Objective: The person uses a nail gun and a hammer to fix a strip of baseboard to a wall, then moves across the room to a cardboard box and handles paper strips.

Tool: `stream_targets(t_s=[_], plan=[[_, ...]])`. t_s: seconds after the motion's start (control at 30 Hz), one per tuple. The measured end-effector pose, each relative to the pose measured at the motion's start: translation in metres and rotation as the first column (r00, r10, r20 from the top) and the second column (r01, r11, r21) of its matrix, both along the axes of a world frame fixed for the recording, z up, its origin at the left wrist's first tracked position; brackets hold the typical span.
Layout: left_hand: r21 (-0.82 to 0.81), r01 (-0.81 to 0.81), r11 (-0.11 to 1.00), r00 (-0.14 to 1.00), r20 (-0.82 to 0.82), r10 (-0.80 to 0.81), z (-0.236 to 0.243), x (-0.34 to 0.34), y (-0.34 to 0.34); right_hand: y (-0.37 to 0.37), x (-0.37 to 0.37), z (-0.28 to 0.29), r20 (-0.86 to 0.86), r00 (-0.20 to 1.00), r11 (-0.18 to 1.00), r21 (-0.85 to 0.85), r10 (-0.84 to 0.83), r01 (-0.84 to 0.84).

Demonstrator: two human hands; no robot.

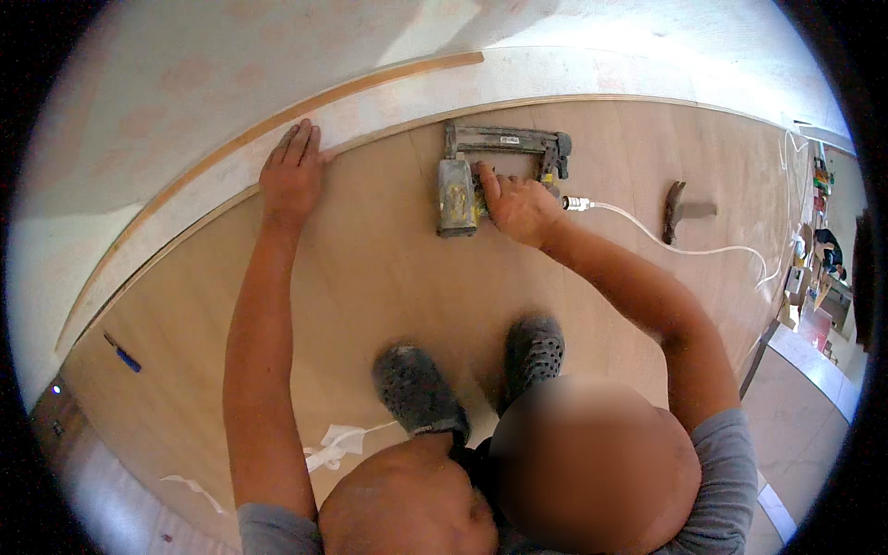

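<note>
A hammer (pixel 673 215) and white scraps (pixel 337 446)

Two hands (pixel 292 176), one nail gun (pixel 457 192), one hammer (pixel 674 215), two clogs (pixel 421 388)

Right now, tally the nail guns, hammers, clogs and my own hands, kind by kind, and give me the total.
Nail gun: 1, in the right hand
Hammer: 1
Clogs: 2
Hands: 2, the right hand and the left hand
Total: 6
</note>
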State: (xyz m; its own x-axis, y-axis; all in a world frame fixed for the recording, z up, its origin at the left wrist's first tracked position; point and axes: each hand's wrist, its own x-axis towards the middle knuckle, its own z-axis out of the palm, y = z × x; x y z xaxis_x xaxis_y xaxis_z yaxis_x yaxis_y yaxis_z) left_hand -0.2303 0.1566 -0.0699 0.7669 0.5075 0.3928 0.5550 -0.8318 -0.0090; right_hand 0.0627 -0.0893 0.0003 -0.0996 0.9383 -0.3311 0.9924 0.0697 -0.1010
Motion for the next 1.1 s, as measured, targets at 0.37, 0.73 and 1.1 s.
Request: stream_targets(t_s=[0.37,0.73,1.1], plan=[[0.013,-0.007,1.0,1.0,-0.028,0.008,0.004,0.002,-0.006,-0.003,-0.001,-0.003,0.048,0.998,1.0,-0.002,-0.03,0.03],[-0.009,-0.005,1.0,1.0,-0.025,0.005,0.004,0.009,0.003,-0.003,0.007,-0.012,0.026,1.0,1.0,0.025,-0.014,0.014],[-0.154,-0.071,0.986,0.987,-0.151,0.048,0.021,0.049,0.009,-0.054,-0.03,0.023,-0.17,0.962,0.97,-0.152,-0.213,0.188]])
